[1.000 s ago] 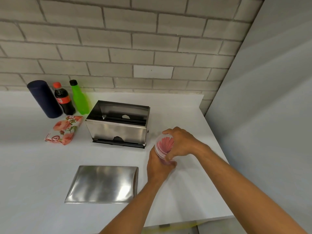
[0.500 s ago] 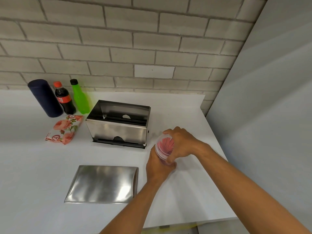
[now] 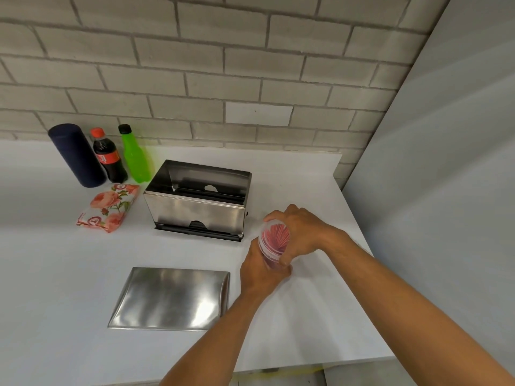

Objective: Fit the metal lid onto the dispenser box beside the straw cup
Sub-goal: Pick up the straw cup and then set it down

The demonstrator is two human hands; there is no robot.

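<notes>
1. The lid [image 3: 171, 298] lies flat on the counter [image 3: 55, 274], in front of the box [image 3: 196, 203], where it is easy to pick up
2. The box top is open, ready for the lid
3. The left hand [image 3: 260, 270] holds the cup [image 3: 274, 242] low down
4. The right hand [image 3: 302, 231] wraps the cup top, so the straws may not spill
</notes>
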